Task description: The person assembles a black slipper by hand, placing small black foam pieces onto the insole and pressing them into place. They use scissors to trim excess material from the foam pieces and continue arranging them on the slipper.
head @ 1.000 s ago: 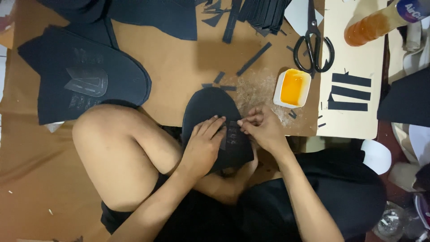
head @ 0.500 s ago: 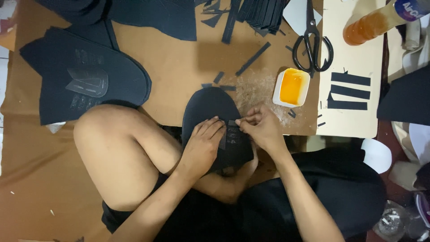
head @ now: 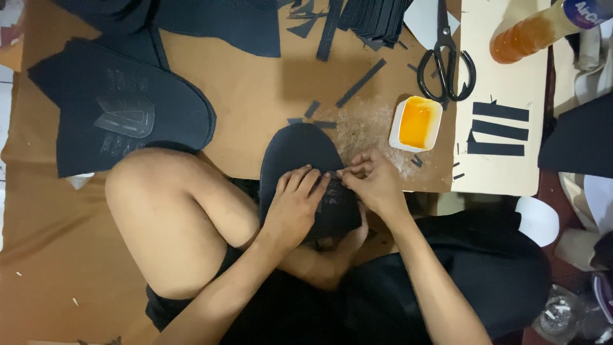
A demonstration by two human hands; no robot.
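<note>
Little moved: left hand (head: 295,207) still flat on black sole piece (head: 300,153); right hand (head: 370,182) pinches strip on it. White tub (head: 416,122) at 2 o'clock holds orange glue.

A bottle (head: 548,27) of orange liquid lies tilted at the top right, just right of the scissors (head: 446,61); its label (head: 590,11), apparently blue-purple, is cut off by the edge.

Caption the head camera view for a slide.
Both hands, left and right, press a black sole-shaped piece beside a small glue tray.
</note>
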